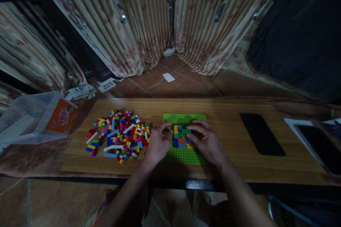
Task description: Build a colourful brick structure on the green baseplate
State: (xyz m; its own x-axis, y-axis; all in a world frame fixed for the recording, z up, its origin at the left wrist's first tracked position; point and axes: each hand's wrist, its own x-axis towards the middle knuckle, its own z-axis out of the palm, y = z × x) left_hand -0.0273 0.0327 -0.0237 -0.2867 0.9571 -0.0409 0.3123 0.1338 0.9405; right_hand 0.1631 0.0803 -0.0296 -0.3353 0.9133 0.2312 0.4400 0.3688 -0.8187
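A small build of coloured bricks (182,145) stands on a green baseplate (183,158), with yellow, grey, blue, orange and purple bricks showing. My left hand (159,142) rests at the plate's left side, thumb and forefinger apart, close to the build's left edge and holding nothing. From the right, my right hand (207,141) reaches over the build. Its thumb and forefinger tips are at a dark green brick (184,131) near the top of the build. Those fingers cover part of the build's right side.
A heap of loose bricks (128,134) lies left of the plate on the wooden tabletop (226,110). Further left, a clear plastic box (34,117) with an orange label lies tipped. To the right are a black phone-like slab (262,134) and another dark device (321,145).
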